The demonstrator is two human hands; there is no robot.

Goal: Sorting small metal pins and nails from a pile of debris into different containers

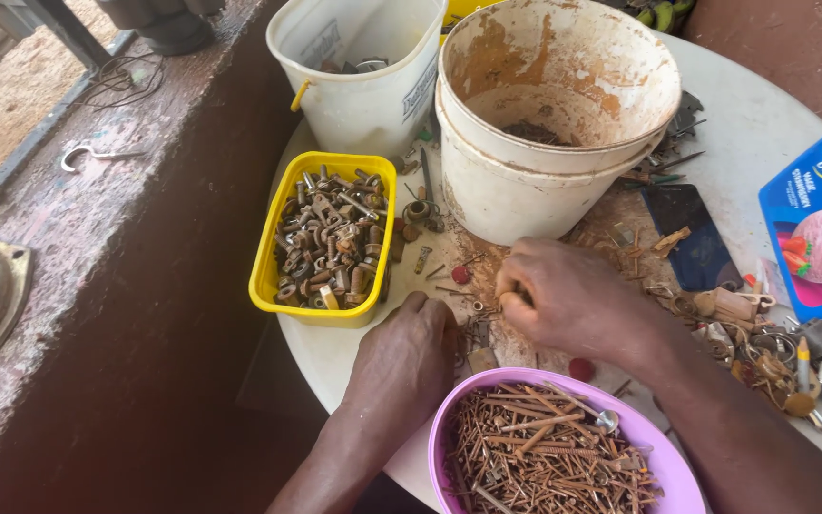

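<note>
Sorting rusty hardware is the work in hand, and by my reading this is the picking step: both hands are down in the loose scrap at the near middle of the round table [763, 124]. The right hand [563, 295] rests knuckles up with its fingers curled under and pinched together at the tips, seemingly on a small rusty piece, though what it grips is too small to tell. The left hand [411, 357] lies palm down just beside it, fingers bent onto the scatter of small parts [476, 328]; I cannot tell whether it grips anything.

At the near edge, just under both wrists, sits a purple bowl [449, 419] full of rusty nails [535, 457]. Near the left edge stands a yellow tub [268, 276] packed with bolts and nuts. Beyond the hands are stacked white buckets [516, 200], stained with rust inside, and another white bucket [363, 105] toward the far left. More odds and ends lie strewn toward the right edge, near a blue carton [792, 205].

The next move, I judge, calls for telling the picked piece by kind, nail or bolt, and carrying it cleanly over the matching rim without spilling
</note>
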